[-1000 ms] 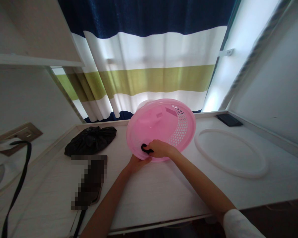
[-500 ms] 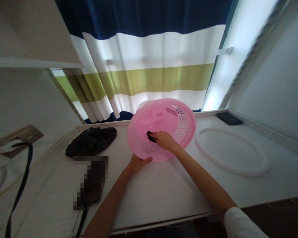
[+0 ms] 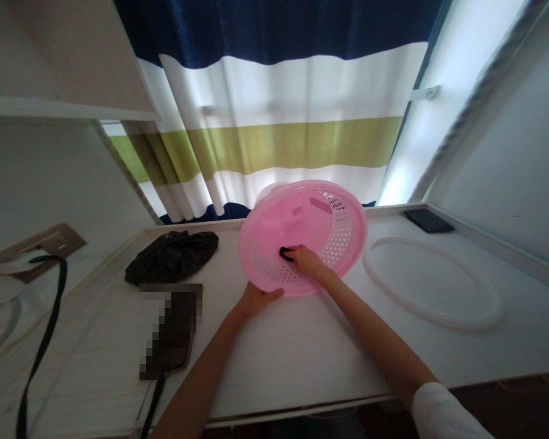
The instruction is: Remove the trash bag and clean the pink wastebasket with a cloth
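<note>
A pink plastic basket (image 3: pixel 297 225) with perforated sides is tilted on the desk, its opening facing me. My left hand (image 3: pixel 260 297) grips its lower rim, the thumb over the edge and the other fingers hidden beneath. Inside the opening, my right hand (image 3: pixel 308 261) pinches a small bunched black cloth (image 3: pixel 286 253) against or close to the inner wall; contact cannot be made out. Right of the basket lies a loose whitish ring (image 3: pixel 498 305), flat on the desk.
A crumpled black plastic bag (image 3: pixel 171 256) lies left on the white desk (image 3: pixel 265 366). Nearer stands a partly pixelated dark device (image 3: pixel 176 335) with a black cord. A dark flat object (image 3: pixel 427 221) sits back right. A wall socket (image 3: pixel 64 241) and striped curtain (image 3: pixel 274 143) border the desk.
The black cloth and my right hand have shifted slightly within the basket. My left hand keeps its hold on the rim. The whole view has moved a little.
</note>
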Tool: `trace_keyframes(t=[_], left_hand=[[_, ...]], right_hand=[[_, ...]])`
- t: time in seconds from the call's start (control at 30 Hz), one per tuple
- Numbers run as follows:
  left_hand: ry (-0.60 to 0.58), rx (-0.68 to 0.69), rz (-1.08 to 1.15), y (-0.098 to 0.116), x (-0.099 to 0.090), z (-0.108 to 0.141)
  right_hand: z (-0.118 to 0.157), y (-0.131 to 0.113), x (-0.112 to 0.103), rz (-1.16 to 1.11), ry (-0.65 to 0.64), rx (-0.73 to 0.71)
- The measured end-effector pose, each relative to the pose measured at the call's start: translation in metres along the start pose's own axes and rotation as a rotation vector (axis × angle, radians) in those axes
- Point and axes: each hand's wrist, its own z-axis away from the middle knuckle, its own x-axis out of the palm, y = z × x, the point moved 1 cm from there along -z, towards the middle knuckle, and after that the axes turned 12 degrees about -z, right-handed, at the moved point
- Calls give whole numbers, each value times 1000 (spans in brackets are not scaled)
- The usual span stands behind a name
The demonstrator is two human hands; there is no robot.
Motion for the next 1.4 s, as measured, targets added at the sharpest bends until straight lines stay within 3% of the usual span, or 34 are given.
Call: trace_keyframes(t=[0.23, 0.37, 0.47, 0.57, 0.67, 0.83, 1.0, 1.1, 1.23, 1.3, 1.33, 1.4], left_hand=[[-14, 7, -9, -1, 1, -1], [-12, 4, -3, 1, 0, 0], [-3, 34, 5, 2, 1, 0], [8, 40, -9, 3, 1, -1], [25, 44, -23, 2, 1, -1], [27, 59, -39, 1, 1, -1], [22, 62, -53, 1, 0, -1], [46, 38, -68, 2, 0, -1], [55, -21, -89, 4, -1, 1], [33, -15, -72, 5, -2, 1], [22, -10, -59, 5, -2, 1], [4, -11, -34, 4, -1, 1]], right_hand=[[0, 3, 5, -37, 56, 7], [0, 6, -5, -82, 118, -23], [-1, 3, -17, -120, 176, -136], [-1, -4, -22, -164, 88, -275], [0, -14, -17, -116, -27, -276], [1, -27, -3, 31, -32, -203], [1, -35, 1, 110, -12, -236], [3, -38, -16, -30, 126, -289], [13, -36, -66, -533, 586, -302], [17, -32, -82, -603, 746, -258], [18, -29, -83, -565, 768, -229], [15, -22, -70, -397, 679, -178]])
